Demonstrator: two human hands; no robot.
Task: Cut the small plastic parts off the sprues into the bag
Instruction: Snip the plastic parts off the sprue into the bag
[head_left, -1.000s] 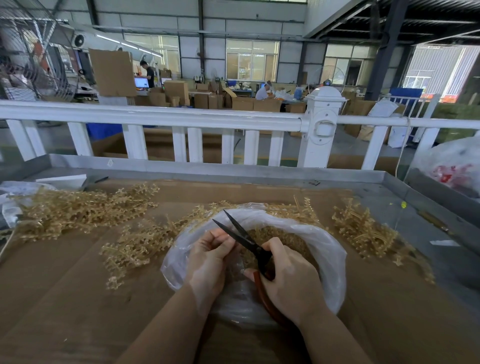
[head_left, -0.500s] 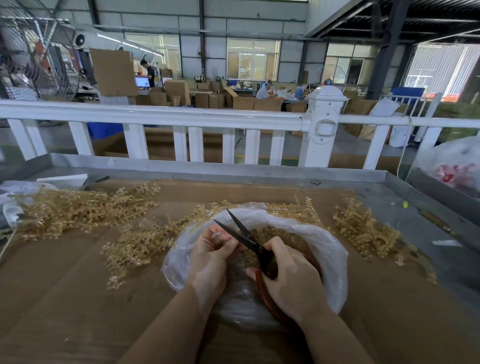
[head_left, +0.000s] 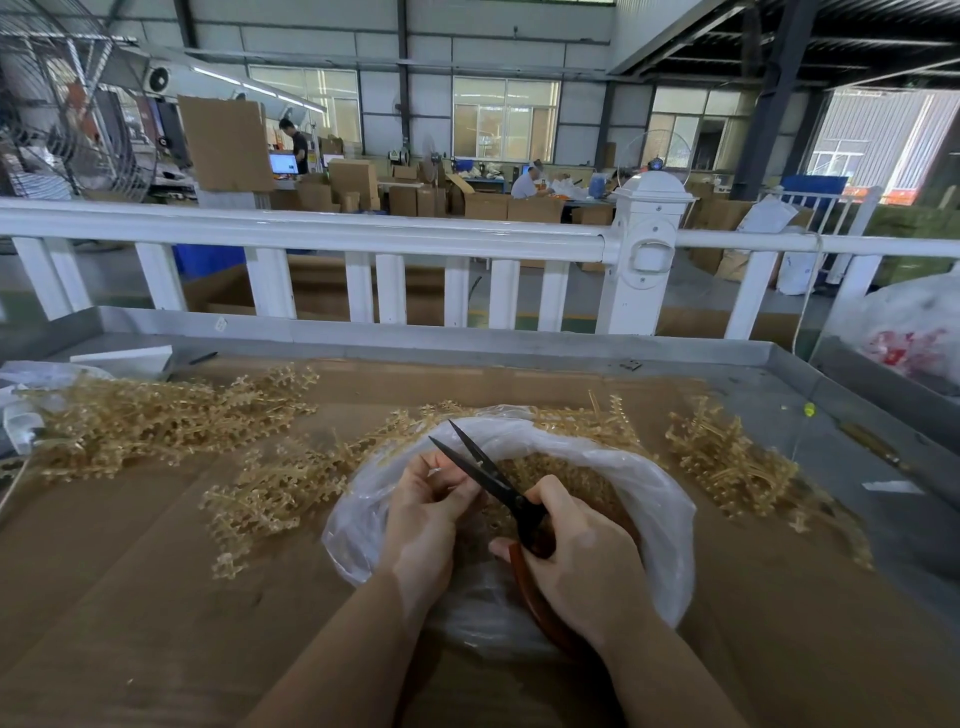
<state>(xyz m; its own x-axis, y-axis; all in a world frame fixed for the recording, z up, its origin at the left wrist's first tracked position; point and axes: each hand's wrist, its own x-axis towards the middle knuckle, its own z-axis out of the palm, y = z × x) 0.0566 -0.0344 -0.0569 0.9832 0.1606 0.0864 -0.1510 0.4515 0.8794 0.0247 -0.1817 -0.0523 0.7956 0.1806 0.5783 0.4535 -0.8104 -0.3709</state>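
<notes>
A clear plastic bag (head_left: 660, 499) lies open on the cardboard-covered table, holding a heap of cut amber parts (head_left: 582, 480). Over the bag, my right hand (head_left: 582, 566) grips black scissors (head_left: 485, 470) with red-brown handles; the blades stand slightly apart and point up and left. My left hand (head_left: 423, 514) pinches a small sprue piece against the blades; the piece is mostly hidden by my fingers. Piles of amber sprues lie at the left (head_left: 140, 421), just left of the bag (head_left: 280, 483) and at the right (head_left: 727, 457).
The table (head_left: 130, 597) has a raised metal rim (head_left: 467, 343) at the back and right. Behind the rim runs a white railing (head_left: 363, 234). A white block (head_left: 124, 358) and crumpled plastic (head_left: 21, 410) sit at the far left. A large filled bag (head_left: 914, 332) stands at the right.
Both hands stay over the bag with small shifts. The scissor blades have closed slightly on the piece that my left hand holds.
</notes>
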